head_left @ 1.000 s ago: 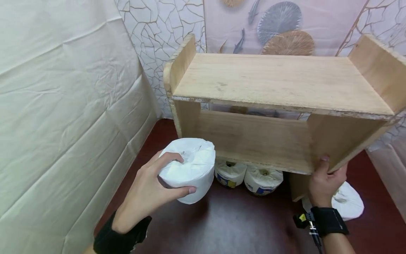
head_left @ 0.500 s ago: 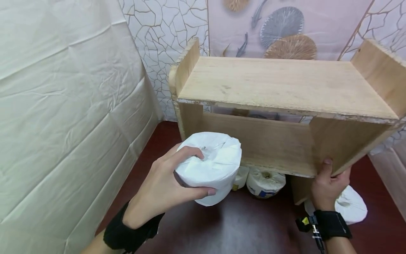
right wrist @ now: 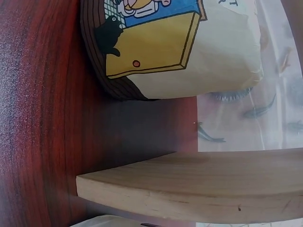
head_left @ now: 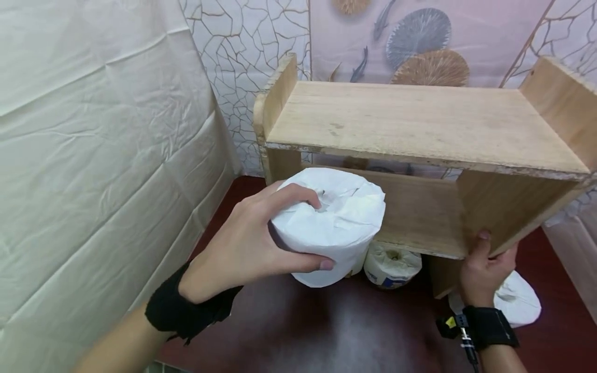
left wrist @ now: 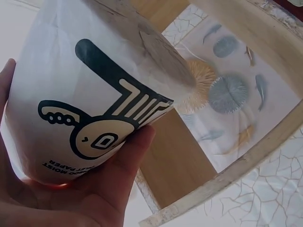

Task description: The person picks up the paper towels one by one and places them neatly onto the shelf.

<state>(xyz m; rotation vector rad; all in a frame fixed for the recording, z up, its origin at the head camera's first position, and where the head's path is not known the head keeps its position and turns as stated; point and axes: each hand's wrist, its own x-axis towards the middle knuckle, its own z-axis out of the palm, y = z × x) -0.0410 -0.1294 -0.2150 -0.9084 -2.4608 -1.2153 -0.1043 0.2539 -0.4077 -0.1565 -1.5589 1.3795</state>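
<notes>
My left hand (head_left: 254, 238) grips a paper-wrapped toilet roll (head_left: 336, 228) from its left side, one finger bent onto its top near the centre hole and the thumb along its side. The roll is raised in front of the lower board of a small wooden shelf (head_left: 420, 114). A dark cartoon drawing and lettering show on the toilet roll's wrapper (left wrist: 90, 90) in the left wrist view. My right hand (head_left: 480, 274) holds the shelf's right side panel at its lower front, thumb on the inner face and fingers on the outer side.
Below the lower board, a wrapped roll (head_left: 392, 265) stands on the dark red table (head_left: 289, 331); another beside it is mostly hidden. A white-wrapped roll (head_left: 517, 300) sits right of the shelf, partly behind my right hand. Pale cloth (head_left: 93, 155) hangs at the left.
My left hand has carried the toilet roll to the right and upward, nearer the shelf's lower board, now covering most of one roll below. My right hand keeps its hold on the panel.
</notes>
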